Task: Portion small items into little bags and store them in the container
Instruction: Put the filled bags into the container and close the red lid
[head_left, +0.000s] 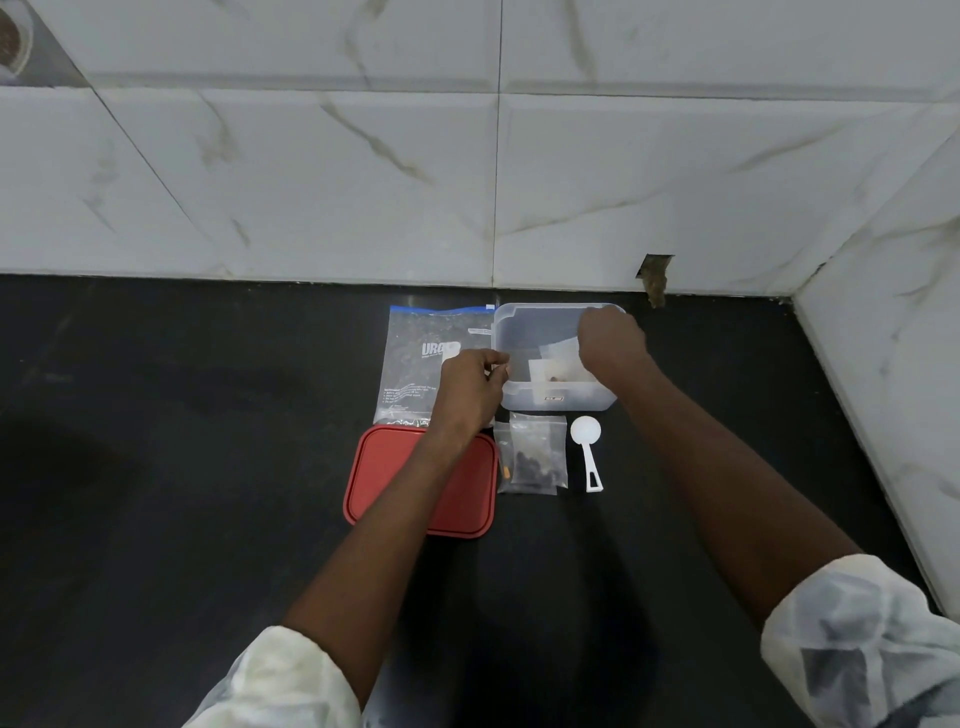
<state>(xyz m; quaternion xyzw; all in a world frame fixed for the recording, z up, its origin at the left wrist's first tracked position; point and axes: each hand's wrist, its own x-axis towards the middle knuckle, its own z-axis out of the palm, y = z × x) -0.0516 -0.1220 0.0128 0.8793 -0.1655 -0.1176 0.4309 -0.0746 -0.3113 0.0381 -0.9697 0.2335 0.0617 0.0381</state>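
On the black worktop (208, 467) near its back edge, the right hand (613, 345) reaches into the clear plastic container (550, 400), fingers pinching a small clear bag (558, 351); the left hand (470, 387) curls at its rim, grip unclear.

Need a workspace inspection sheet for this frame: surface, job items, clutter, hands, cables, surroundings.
Surface: dark counter, bare apart from the job's things.
Job's things: clear container open at the back, small bags inside; red lid off, flat in front-left; large zip bag left of container; filled little bags in front of container; white scoop beside them, empty.
Clutter: nothing seen.
Grippers: left hand at container's left wall, seemingly pinching something small; right hand over container, closed on a small bag.
Cables: nothing seen.
Surroundings: marble-look tiled wall behind and right; chipped hole at its base.
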